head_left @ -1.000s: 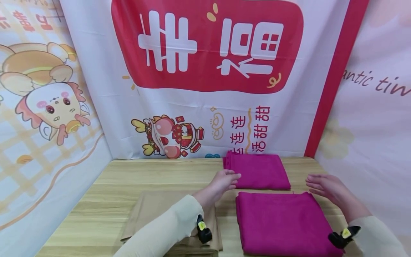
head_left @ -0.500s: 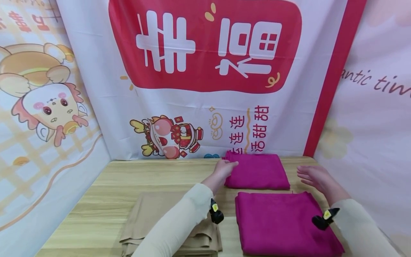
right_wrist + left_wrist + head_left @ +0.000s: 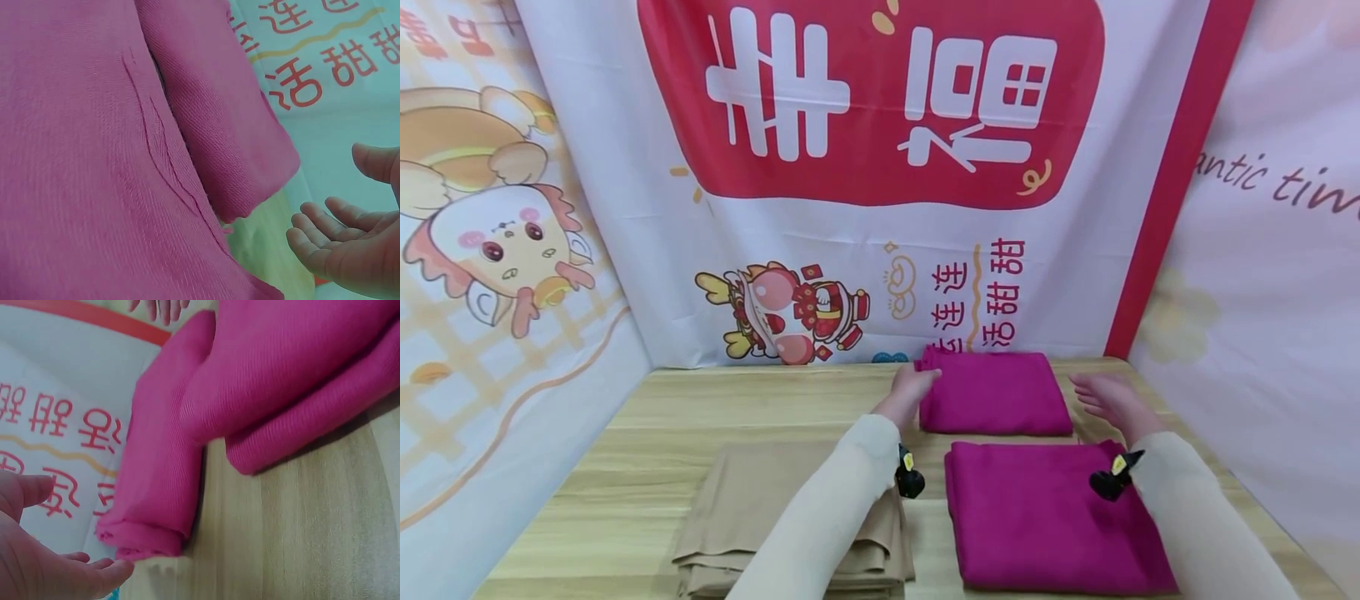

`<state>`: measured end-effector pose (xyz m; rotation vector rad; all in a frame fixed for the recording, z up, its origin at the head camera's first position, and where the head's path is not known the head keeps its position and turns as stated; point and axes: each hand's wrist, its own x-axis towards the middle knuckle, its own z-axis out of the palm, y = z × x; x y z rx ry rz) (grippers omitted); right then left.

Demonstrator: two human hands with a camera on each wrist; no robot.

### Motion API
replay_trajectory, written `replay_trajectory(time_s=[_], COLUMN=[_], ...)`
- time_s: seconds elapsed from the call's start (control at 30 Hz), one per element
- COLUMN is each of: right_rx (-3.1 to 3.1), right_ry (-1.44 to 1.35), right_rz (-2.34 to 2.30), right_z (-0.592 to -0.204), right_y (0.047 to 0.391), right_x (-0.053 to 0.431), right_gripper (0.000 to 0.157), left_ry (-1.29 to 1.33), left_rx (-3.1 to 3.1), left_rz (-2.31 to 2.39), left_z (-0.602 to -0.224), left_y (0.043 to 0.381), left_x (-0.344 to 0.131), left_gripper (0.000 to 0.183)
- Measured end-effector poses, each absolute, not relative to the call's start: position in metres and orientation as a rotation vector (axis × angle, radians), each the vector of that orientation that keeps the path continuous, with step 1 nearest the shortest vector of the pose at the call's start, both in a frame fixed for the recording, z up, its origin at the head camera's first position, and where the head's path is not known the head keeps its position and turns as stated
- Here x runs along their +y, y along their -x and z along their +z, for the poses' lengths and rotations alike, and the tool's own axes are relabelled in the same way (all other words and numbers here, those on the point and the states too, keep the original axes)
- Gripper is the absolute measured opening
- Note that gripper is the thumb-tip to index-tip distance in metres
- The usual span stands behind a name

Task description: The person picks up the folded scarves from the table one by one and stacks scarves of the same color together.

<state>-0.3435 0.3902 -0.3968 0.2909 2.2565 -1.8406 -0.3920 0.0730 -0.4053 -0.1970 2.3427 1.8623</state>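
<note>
At the back of the table lies a smaller folded magenta cloth [image 3: 1000, 396]. A larger folded magenta cloth [image 3: 1045, 517] lies in front of it. My left hand [image 3: 912, 393] is at the left end of the smaller cloth, thumb toward it; in the left wrist view its fingers [image 3: 94, 578] are loosely extended near the layered end. Across from it, my right hand [image 3: 1108, 400] stands just off the right end, palm facing the cloth. The right wrist view has its relaxed fingers [image 3: 319, 231] apart from the cloth, with nothing in them.
A stack of folded beige cloth [image 3: 752, 492] sits front left, partly behind my left sleeve [image 3: 827, 508]. Printed fabric [image 3: 880, 233] hangs along the table's back edge, with more at both sides. The wooden table [image 3: 602, 467] shows around the piles.
My right hand has moved left toward the smaller magenta cloth's right end. My left hand has shifted slightly left and back to its left end. The cloths stay in place.
</note>
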Motion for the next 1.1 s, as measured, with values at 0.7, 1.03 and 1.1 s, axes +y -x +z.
replay_trajectory(time_s=[0.7, 1.03, 1.1], right_rx=[2.270, 2.307, 2.313], right_ry=[-0.437, -0.449, -0.438], right_rz=[-1.838, -1.777, -1.768], right_z=[-0.422, -0.425, -0.426], right_y=[0.354, 0.352, 0.353], right_x=[0.386, 0.382, 0.382], right_gripper=[0.061, 0.055, 0.055], left_ry=[0.208, 0.266, 0.269], left_rx=[2.454, 2.359, 2.347], left_rz=[1.696, 1.755, 1.767], left_z=[-0.431, -0.432, -0.432], left_y=[0.404, 0.400, 0.401], left_x=[0.072, 0.067, 0.066], left_gripper=[0.047, 0.038, 0.039])
